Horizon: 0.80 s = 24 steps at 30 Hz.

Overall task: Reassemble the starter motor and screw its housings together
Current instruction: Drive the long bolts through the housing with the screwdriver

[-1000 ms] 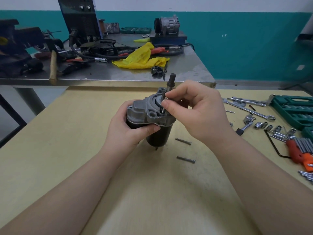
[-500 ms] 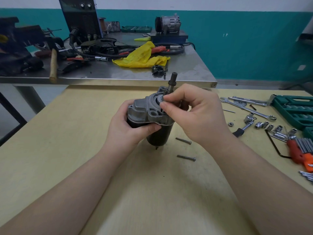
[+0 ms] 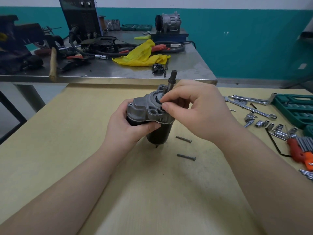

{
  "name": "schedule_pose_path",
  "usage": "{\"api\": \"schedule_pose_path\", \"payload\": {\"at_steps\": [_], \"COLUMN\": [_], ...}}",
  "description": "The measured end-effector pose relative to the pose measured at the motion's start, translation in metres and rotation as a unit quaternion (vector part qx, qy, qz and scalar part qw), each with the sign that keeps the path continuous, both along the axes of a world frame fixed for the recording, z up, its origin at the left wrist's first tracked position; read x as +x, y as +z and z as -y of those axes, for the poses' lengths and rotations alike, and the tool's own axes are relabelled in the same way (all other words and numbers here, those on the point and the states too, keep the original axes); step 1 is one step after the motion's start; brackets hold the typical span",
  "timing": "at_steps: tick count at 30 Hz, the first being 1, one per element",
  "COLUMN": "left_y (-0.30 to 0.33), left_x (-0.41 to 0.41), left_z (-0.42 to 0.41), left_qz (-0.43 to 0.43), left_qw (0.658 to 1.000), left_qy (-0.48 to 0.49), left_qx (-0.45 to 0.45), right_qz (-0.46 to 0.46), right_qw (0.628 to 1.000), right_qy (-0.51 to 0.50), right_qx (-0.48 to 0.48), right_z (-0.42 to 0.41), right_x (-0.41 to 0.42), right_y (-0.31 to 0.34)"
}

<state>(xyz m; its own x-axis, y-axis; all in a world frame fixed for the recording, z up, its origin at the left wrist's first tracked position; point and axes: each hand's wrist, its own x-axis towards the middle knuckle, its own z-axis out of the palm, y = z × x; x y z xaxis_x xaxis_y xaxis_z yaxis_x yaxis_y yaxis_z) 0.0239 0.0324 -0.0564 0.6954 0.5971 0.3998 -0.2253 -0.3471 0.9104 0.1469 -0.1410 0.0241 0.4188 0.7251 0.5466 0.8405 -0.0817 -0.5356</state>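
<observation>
The starter motor (image 3: 157, 133) stands upright on the wooden table (image 3: 67, 150), black body below and grey cast housing (image 3: 145, 107) on top, with a dark shaft (image 3: 172, 78) sticking up. My left hand (image 3: 125, 128) grips the body just under the housing. My right hand (image 3: 194, 111) pinches a small part at the foot of the shaft with thumb and fingertips; the part itself is mostly hidden. Two long bolts (image 3: 183, 139) (image 3: 186, 157) lie loose on the table to the right of the motor.
Wrenches (image 3: 252, 109), sockets (image 3: 264, 123), an orange hex-key set (image 3: 303, 150) and a green tool case (image 3: 294, 109) fill the right side. Behind stands a steel bench (image 3: 186, 68) with a yellow cloth (image 3: 142, 55), a hammer, cables and a compressor.
My right thumb and fingers have shifted slightly around the base of the shaft. The motor and my left hand hold the same place.
</observation>
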Motion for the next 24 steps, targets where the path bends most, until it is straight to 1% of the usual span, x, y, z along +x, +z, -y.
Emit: {"api": "schedule_pose_path", "payload": {"at_steps": [8,14,19,24], "left_y": [-0.002,-0.003,0.001,-0.003], "left_x": [0.0,0.001,-0.002,0.004], "left_z": [0.001,0.0,0.0,0.01], "left_qz": [0.002,0.007,0.007,0.025], "left_qw": [1.0,1.0,1.0,0.999], "left_qy": [0.009,0.004,-0.024,0.04], "left_qx": [0.002,0.005,0.017,0.003], "right_qz": [0.012,-0.006,-0.043,-0.097], "right_qw": [0.998,0.998,0.998,0.995], "right_qy": [-0.025,-0.032,-0.033,-0.005], "right_qx": [-0.059,-0.05,-0.044,-0.036], "right_z": [-0.001,-0.002,0.0,0.004], "right_x": [-0.003,-0.002,-0.001,0.003], "right_y": [0.004,0.004,0.005,0.008]}}
